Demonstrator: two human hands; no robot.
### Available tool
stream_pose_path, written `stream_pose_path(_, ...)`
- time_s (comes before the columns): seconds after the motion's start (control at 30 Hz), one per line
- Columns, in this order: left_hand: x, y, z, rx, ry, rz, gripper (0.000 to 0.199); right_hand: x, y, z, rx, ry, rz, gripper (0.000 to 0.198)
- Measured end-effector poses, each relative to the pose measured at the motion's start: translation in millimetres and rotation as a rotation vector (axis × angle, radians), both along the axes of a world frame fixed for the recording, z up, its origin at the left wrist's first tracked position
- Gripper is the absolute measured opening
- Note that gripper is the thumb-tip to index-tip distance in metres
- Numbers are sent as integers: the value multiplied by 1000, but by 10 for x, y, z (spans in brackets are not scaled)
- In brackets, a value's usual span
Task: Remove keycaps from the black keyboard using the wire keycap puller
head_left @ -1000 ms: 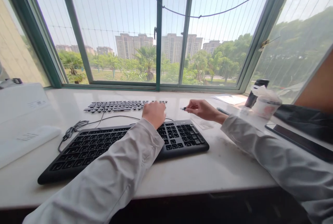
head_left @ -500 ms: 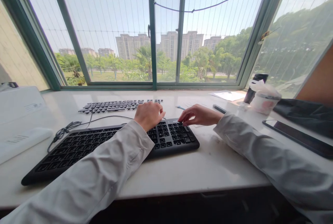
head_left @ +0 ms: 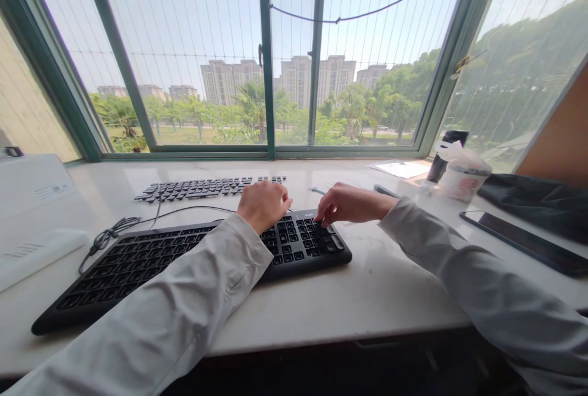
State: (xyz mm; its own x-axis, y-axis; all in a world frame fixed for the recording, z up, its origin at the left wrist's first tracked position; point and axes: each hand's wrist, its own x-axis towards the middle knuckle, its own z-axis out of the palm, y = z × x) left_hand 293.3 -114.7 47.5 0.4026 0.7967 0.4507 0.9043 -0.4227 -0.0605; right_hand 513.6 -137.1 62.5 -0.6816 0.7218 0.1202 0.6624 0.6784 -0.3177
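A black keyboard (head_left: 151, 270) lies at a slant on the table, with most of its key sockets showing without caps. My left hand (head_left: 263, 205) is over its back edge, right of the middle, fingers curled in; what they hold, if anything, is hidden. At the top of the number pad, my right hand (head_left: 344, 203) has thumb and fingertips pinched together against the keys. Anything between those fingertips is too small to make out. Loose black keycaps (head_left: 197, 189) are laid out in rows behind the keyboard.
A bundled cable (head_left: 113, 230) lies behind the keyboard's left part. White boxy equipment (head_left: 32, 200) stands at the left. To the right are a phone (head_left: 519, 239), a bagged cup (head_left: 463, 178), a black bottle (head_left: 445, 157), a dark bag (head_left: 542, 203) and papers (head_left: 402, 168).
My right hand's fingers have drawn closer together and bent down more steeply onto the number pad. My left hand stays in place. The whole view has shifted slightly.
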Motion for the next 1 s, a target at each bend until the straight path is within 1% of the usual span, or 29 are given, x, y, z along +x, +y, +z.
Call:
stream_pose_path(0.17,7,-16,12,-8,-10,-3,33,-45,-7,32,-36,-8,-35,14)
stream_pose_path(0.33,11,-37,28,-16,-11,9,33,-28,39,-20,-68,17,-18,15)
stream_pose_path(0.43,9,-31,24,-11,-15,3,32,-50,86,-31,-115,3,-57,15)
stream_pose_path(0.53,6,-22,13,-9,-20,-3,32,-116,115,14,-145,-55,-119,14)
stream_pose_path(0.67,2,-16,0,-7,-8,-17,33,-242,88,120,-104,-204,-146,14)
stream_pose_path(0.77,2,-18,0,-3,-2,-18,34,-314,49,180,-90,-255,-150,14)
stream_pose_path(0.9,2,-18,6,-1,-7,-12,34,-342,62,228,-132,-266,-145,18)
stream_pose_path(1.0,1,-13,4,10,-3,-26,35,-321,151,246,-184,-295,-128,22)
